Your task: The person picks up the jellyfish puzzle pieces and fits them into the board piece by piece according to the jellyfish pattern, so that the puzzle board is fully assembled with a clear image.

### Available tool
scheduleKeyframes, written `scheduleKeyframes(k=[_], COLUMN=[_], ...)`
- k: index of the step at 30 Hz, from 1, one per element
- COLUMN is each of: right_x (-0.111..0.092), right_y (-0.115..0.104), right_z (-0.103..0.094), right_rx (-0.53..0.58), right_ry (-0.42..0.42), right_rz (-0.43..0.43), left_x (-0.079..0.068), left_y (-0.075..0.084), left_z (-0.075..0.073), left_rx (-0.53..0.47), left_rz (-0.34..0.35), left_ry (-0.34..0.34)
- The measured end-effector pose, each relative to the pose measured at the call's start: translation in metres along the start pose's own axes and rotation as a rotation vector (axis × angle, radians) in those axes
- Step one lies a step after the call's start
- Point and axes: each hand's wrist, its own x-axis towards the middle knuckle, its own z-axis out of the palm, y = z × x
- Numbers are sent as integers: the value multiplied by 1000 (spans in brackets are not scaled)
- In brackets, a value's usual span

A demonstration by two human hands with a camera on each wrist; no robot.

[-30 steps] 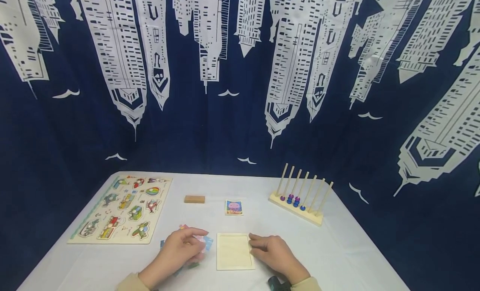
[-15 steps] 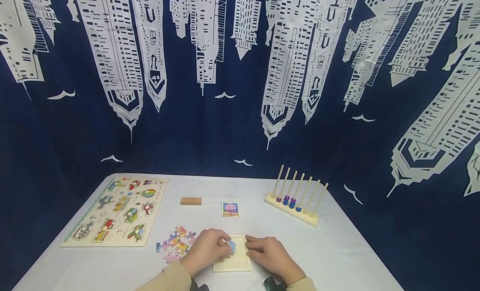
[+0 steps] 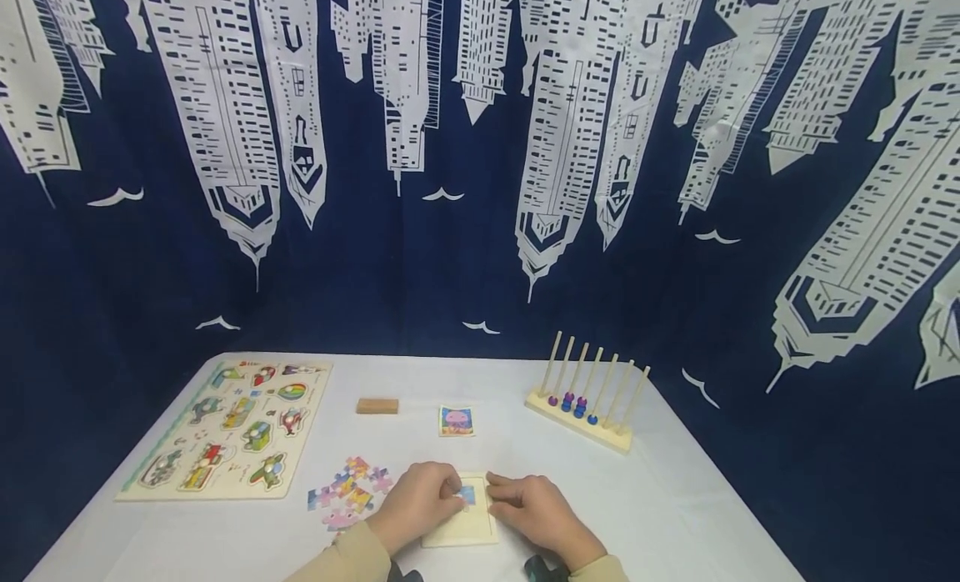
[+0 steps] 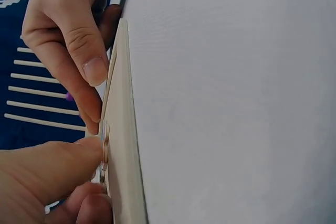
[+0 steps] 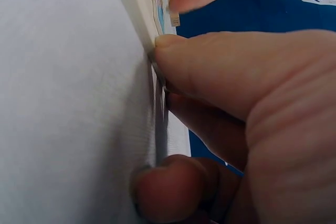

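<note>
A pale wooden puzzle tray [image 3: 459,532] with a raised rim lies flat in front of me. In its upper part is a light blue jigsaw piece [image 3: 468,494], which my left hand [image 3: 422,500] pinches between thumb and fingers. In the left wrist view the piece [image 4: 105,148] shows edge-on, low against the tray [image 4: 122,129]. The tray's right edge is held by my right hand [image 3: 542,513], thumb on the rim in the right wrist view. Left of the tray lies a pile of loose jigsaw pieces [image 3: 349,485], partly hidden by my left hand.
A knob puzzle board [image 3: 225,432] lies at the left. Farther back are a brown wooden block [image 3: 377,406] and a small picture card [image 3: 456,421]. A pegged bead stand [image 3: 577,419] stands at the back right, before a dark blue curtain [image 3: 375,273].
My left hand has gone from the pile rightward to the tray, bringing the blue jigsaw piece down onto it. The right hand has stayed at the tray's edge. The head view shifted slightly.
</note>
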Motion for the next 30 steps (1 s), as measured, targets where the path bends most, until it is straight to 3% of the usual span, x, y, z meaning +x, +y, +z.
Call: scheduleKeyframes(k=[11, 18, 30], right_x=[0, 0, 0], right_y=[2, 1, 2], right_z=[0, 0, 1], right_rx=[0, -10, -17], right_ry=[-3, 6, 19], right_rz=[10, -15, -27], left_x=[6, 14, 18], left_y=[3, 1, 10], left_z=[5, 10, 13], left_rx=[118, 145, 162], left_rz=[2, 10, -43], left_ry=[33, 45, 79])
